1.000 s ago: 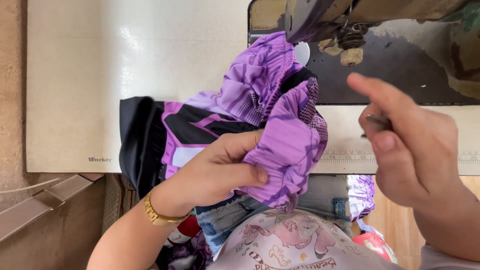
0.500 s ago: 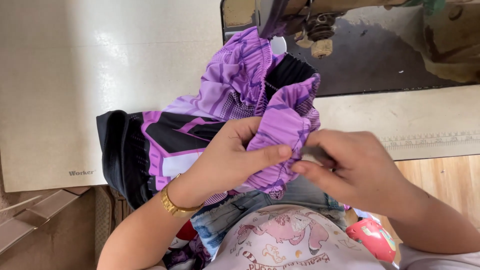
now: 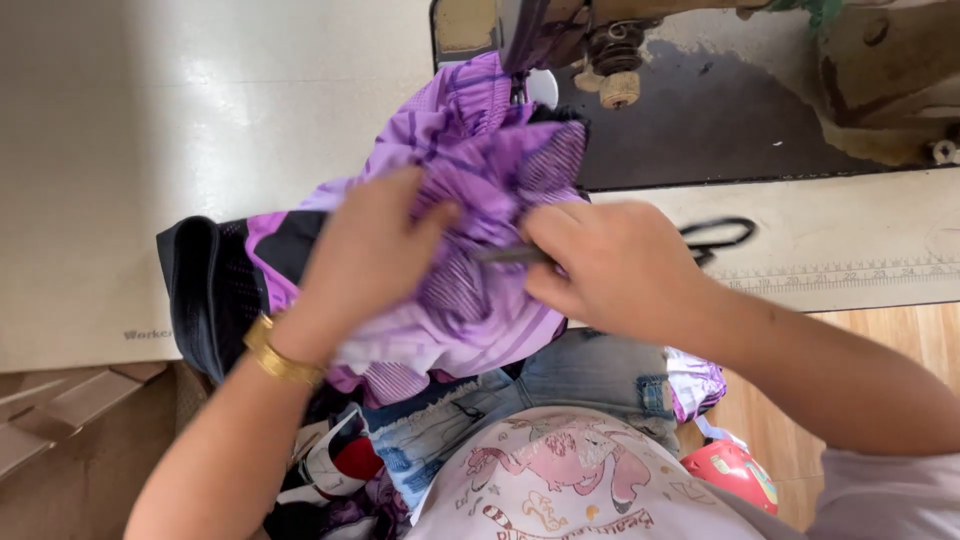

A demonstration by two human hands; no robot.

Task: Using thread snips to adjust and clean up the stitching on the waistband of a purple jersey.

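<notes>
A purple striped garment (image 3: 470,140) with a black mesh part (image 3: 205,285) lies bunched at the table's front edge and over my lap. My left hand (image 3: 365,255), with a gold bracelet (image 3: 275,355) on the wrist, presses down on the gathered purple cloth and grips it. My right hand (image 3: 610,265) is closed on a thin grey metal tool (image 3: 505,255) whose tip points left into the folds, close to my left fingers. The garment's far end reaches under the sewing machine's needle area (image 3: 525,70).
The sewing machine (image 3: 760,60) stands at the back right on the pale table (image 3: 200,120). Black scissors (image 3: 720,235) lie just behind my right hand, by a printed ruler strip (image 3: 850,275). A red object (image 3: 735,470) sits low right, cardboard (image 3: 60,400) low left.
My right hand has dropped from the raised spot at the right to the cloth, bringing the thin tool in. My left hand has shifted its grip higher over the bunched purple cloth.
</notes>
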